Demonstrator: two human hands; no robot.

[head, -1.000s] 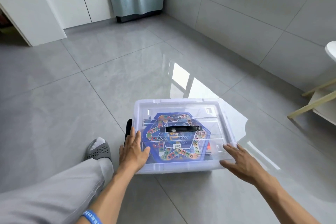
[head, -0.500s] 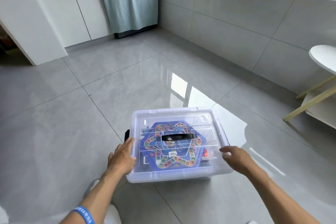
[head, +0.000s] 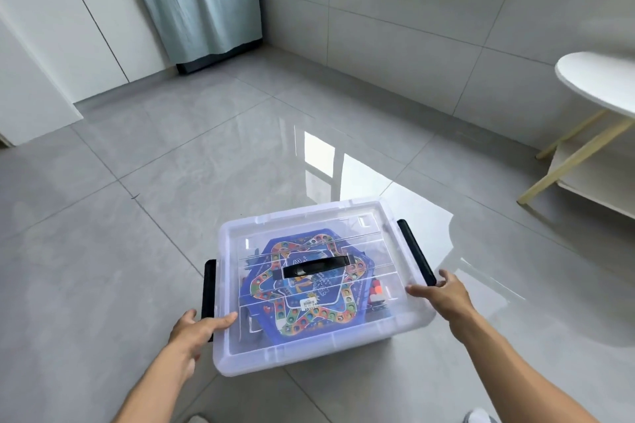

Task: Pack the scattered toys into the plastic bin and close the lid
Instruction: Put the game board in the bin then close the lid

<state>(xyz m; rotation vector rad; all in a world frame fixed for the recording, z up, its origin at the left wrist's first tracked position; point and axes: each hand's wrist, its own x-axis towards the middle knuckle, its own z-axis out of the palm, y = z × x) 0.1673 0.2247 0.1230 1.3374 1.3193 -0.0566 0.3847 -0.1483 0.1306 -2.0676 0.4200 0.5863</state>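
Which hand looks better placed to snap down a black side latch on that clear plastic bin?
Probably the right hand: its fingers already touch the near end of the right black latch. The left hand rests on the clear lid corner, beside the left black latch.

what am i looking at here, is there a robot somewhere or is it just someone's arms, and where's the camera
There is no robot: these are a person's two bare arms, filmed by a wide-angle camera worn on the head, looking forward and down. On the grey tiled floor stands a clear plastic bin with its see-through lid on top, a black carry handle in the middle and a black side latch at each end. Through the lid you can see a blue hexagonal game board inside. The left hand rests at the bin's near left corner, thumb on the lid. The right hand touches the right edge beside the latch. Neither hand lifts anything.
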